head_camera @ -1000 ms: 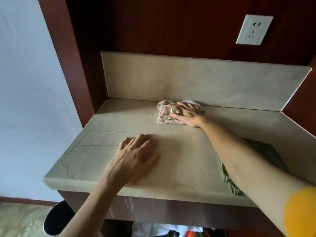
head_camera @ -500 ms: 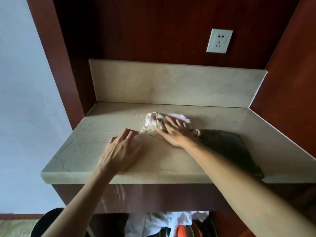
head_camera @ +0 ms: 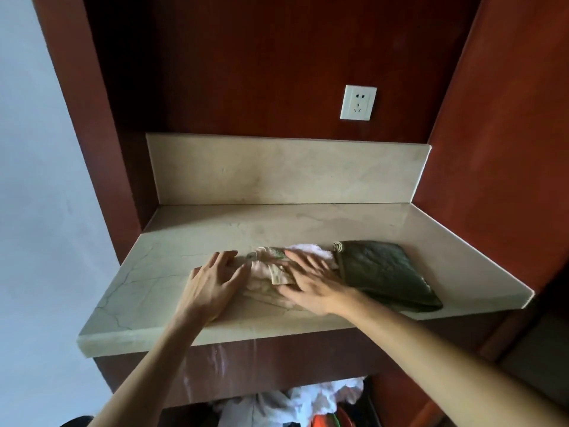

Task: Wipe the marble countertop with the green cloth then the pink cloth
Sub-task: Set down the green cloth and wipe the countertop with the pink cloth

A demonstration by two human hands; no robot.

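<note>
The dark green quilted cloth (head_camera: 385, 274) lies set aside at the right of the beige marble counter (head_camera: 138, 291), so its pass looks done. The right hand (head_camera: 311, 285) presses flat, grip released, on the crumpled pale pink cloth (head_camera: 268, 272); the left hand (head_camera: 212, 283) rests open beside it. How much remains unwiped I cannot tell.

A dark red-brown wooden alcove (head_camera: 246, 72) formed the far wall and both sides. A white wall socket (head_camera: 358, 102) was mounted on the far panel, right of centre. A pale painted wall (head_camera: 37, 211) occupied the left. Below, an open shelf space (head_camera: 295, 402) held bundled white fabric and an orange item. Lighting was dim, brighter from the left.
</note>
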